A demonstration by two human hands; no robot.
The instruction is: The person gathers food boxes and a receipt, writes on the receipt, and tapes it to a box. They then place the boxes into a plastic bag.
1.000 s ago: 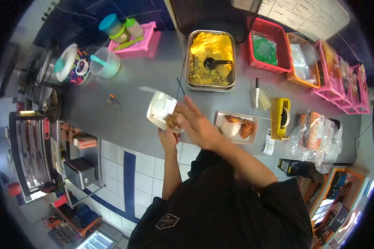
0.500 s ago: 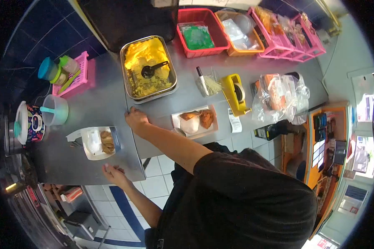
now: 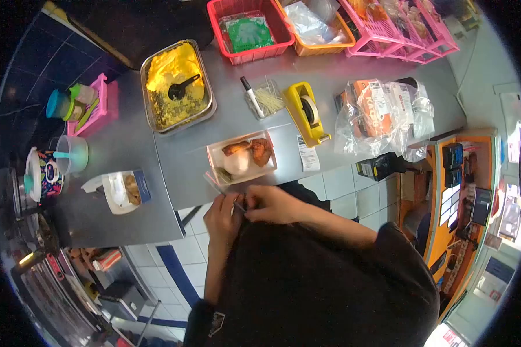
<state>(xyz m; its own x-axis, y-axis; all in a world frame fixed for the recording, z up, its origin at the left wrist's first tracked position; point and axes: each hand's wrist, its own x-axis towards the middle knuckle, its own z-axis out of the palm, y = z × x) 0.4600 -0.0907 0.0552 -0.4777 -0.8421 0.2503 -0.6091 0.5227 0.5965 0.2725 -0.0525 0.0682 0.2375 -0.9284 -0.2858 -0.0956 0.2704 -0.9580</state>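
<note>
My left hand (image 3: 222, 218) and my right hand (image 3: 266, 205) are close together in front of my chest, by the table edge. Both have their fingers closed on a thin, pale strip (image 3: 215, 183), whose kind I cannot make out. Just beyond them is an open paper food box (image 3: 216, 151) with a white mound of rice (image 3: 236, 162) and browned fried pieces (image 3: 261, 151). Off to the left, a second open box (image 3: 120, 206) holds something white and brown pieces (image 3: 132, 188).
A metal tray (image 3: 149, 115) of yellow food with a black scoop (image 3: 182, 88) stands behind. Toothpicks (image 3: 268, 99), a marker (image 3: 251, 96), a yellow tape dispenser (image 3: 300, 113), a receipt (image 3: 308, 155) and bagged packages (image 3: 382, 113) lie rightward. Baskets (image 3: 252, 56) line the back.
My hands have left the metal tabletop at the left and come together before my chest. A thin pale strip is now between them. The camera view has shifted.
</note>
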